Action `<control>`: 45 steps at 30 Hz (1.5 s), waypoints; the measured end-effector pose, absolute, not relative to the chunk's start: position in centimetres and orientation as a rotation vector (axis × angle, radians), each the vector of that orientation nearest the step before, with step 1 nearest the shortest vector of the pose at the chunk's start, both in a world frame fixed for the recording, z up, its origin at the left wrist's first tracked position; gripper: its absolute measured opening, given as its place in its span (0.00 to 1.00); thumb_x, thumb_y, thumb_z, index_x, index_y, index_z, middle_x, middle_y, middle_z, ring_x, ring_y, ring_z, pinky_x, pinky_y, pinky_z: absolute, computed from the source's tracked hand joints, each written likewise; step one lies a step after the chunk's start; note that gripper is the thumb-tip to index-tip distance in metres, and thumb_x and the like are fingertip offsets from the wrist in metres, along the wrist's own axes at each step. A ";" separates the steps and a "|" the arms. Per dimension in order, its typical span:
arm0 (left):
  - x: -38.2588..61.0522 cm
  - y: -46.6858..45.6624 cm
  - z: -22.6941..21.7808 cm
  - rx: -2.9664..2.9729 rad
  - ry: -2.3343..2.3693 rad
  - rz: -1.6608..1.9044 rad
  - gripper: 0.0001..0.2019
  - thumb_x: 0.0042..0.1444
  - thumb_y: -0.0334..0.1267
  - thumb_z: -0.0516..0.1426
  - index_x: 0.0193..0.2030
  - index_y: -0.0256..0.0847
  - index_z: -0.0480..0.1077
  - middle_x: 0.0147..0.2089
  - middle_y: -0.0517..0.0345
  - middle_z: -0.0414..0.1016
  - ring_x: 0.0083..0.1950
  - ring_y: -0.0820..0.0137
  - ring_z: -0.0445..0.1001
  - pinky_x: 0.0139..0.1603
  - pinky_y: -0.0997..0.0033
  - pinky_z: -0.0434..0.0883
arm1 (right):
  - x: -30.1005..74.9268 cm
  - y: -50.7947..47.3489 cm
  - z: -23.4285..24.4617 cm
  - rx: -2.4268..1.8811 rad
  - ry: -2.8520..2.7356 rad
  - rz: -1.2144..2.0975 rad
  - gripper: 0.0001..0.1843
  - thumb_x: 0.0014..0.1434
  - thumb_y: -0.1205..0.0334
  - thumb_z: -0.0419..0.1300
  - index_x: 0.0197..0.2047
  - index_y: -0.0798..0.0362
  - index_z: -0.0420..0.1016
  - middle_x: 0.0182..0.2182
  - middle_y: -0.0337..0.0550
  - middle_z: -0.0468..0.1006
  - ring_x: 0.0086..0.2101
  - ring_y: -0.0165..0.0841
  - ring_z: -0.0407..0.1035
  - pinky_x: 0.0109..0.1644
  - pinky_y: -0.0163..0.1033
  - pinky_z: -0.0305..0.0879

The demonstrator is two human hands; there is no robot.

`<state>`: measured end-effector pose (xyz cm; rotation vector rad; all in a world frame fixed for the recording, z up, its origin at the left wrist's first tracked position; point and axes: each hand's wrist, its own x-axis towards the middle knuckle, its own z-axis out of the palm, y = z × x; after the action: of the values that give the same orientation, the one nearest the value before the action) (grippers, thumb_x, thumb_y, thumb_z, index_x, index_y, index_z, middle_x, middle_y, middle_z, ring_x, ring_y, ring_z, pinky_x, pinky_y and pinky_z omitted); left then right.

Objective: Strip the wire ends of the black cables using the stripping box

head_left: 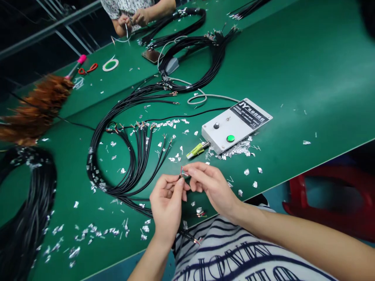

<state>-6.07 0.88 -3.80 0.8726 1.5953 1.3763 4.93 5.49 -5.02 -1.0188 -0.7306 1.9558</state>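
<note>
Centrally, low in the frame, the left hand [166,199] and right hand [211,185] pinched a stripped cable end [182,171], fingertips closed on it. The thin conductors looked light, limp and easily kinked; the black jacket just behind the strip appeared the safer hold. Its tips pointed up-frame, long axis roughly upright, toward the grey control box [234,125].

This is a cable-assembly workshop. A long green-matted worktop [293,58] carries looped bundles of thin black cables with stripped ends [129,164] at ten o'clock and a flat grey metal control box with a green button [237,125] at one o'clock. Silver foil scraps [238,150] lie all around. At twelve o'clock another person's hands [133,18] work on similar cables.
</note>
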 end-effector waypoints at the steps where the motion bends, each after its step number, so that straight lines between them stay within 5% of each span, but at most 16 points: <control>1: -6.1 0.9 -3.8 0.884 1.597 1.369 0.08 0.55 0.38 0.63 0.32 0.37 0.70 0.23 0.61 0.74 0.22 0.77 0.70 0.23 0.81 0.68 | 4.9 5.6 -5.0 -0.991 -0.769 1.958 0.14 0.50 0.51 0.68 0.33 0.53 0.79 0.19 0.33 0.71 0.20 0.25 0.64 0.23 0.32 0.57; 5: -6.4 0.9 -3.6 0.941 1.583 1.320 0.08 0.57 0.39 0.62 0.34 0.38 0.70 0.25 0.61 0.73 0.22 0.78 0.69 0.23 0.80 0.69 | 5.0 6.2 -5.1 -0.943 -0.847 1.990 0.15 0.49 0.50 0.69 0.31 0.52 0.76 0.15 0.30 0.68 0.18 0.26 0.63 0.24 0.35 0.62; 9: -6.4 1.4 -3.3 1.064 1.547 1.267 0.12 0.59 0.38 0.61 0.49 0.42 0.72 0.42 0.55 0.74 0.28 0.77 0.72 0.28 0.77 0.72 | 5.4 6.6 -5.1 -0.939 -0.915 2.033 0.17 0.48 0.47 0.70 0.30 0.53 0.75 0.18 0.33 0.72 0.18 0.26 0.64 0.25 0.35 0.62; 12: -5.7 2.1 -3.5 1.128 1.573 1.355 0.06 0.57 0.36 0.61 0.41 0.41 0.76 0.43 0.54 0.71 0.36 0.73 0.74 0.33 0.77 0.74 | 5.6 6.6 -5.1 -0.946 -0.930 2.024 0.19 0.48 0.46 0.69 0.28 0.52 0.71 0.17 0.32 0.71 0.19 0.26 0.64 0.25 0.34 0.62; 17: -4.9 2.4 -4.4 1.067 1.608 1.484 0.03 0.58 0.35 0.60 0.35 0.39 0.74 0.39 0.58 0.70 0.24 0.80 0.68 0.22 0.79 0.68 | 6.1 6.5 -5.4 -0.961 -1.112 1.928 0.17 0.57 0.47 0.63 0.29 0.52 0.67 0.19 0.34 0.70 0.22 0.27 0.66 0.28 0.34 0.63; 23: -5.4 1.7 -4.6 1.611 1.781 1.330 0.07 0.60 0.29 0.56 0.31 0.41 0.71 0.33 0.58 0.73 0.36 0.70 0.73 0.38 0.72 0.72 | 7.7 6.8 -6.2 -1.070 -1.807 1.292 0.09 0.66 0.62 0.53 0.34 0.53 0.69 0.32 0.41 0.73 0.28 0.30 0.69 0.32 0.36 0.64; 30: -5.9 1.7 -4.9 1.285 1.776 1.177 0.06 0.61 0.36 0.56 0.33 0.40 0.71 0.31 0.58 0.71 0.31 0.70 0.71 0.32 0.73 0.69 | 9.4 7.8 -5.1 -1.005 -2.347 0.572 0.11 0.69 0.59 0.53 0.47 0.56 0.72 0.43 0.48 0.79 0.35 0.34 0.72 0.36 0.39 0.61; 36: -6.4 2.1 -4.4 1.532 1.737 1.108 0.08 0.61 0.34 0.54 0.31 0.41 0.70 0.31 0.57 0.71 0.33 0.69 0.71 0.33 0.72 0.68 | 9.5 9.8 -4.7 -0.649 -2.598 0.228 0.17 0.69 0.63 0.54 0.29 0.53 0.76 0.26 0.38 0.78 0.28 0.31 0.68 0.34 0.40 0.48; 42: -6.7 3.4 -4.8 1.221 1.752 1.204 0.07 0.59 0.38 0.57 0.30 0.40 0.69 0.26 0.61 0.68 0.26 0.74 0.66 0.26 0.76 0.65 | 10.7 12.2 -4.6 -0.774 -2.540 -0.030 0.09 0.67 0.67 0.56 0.43 0.54 0.78 0.45 0.43 0.82 0.45 0.36 0.70 0.43 0.42 0.52; 45: -6.7 4.3 -5.0 1.099 1.713 1.251 0.08 0.56 0.40 0.59 0.30 0.40 0.68 0.26 0.63 0.67 0.23 0.76 0.62 0.23 0.78 0.62 | 10.2 12.9 -4.6 -0.803 -2.639 -0.095 0.10 0.66 0.72 0.56 0.46 0.56 0.77 0.47 0.46 0.81 0.47 0.37 0.69 0.46 0.43 0.51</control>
<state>-6.65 4.27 -5.02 1.0993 1.7134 1.2507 10.21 12.89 -4.64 -0.8031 -2.6386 -0.0955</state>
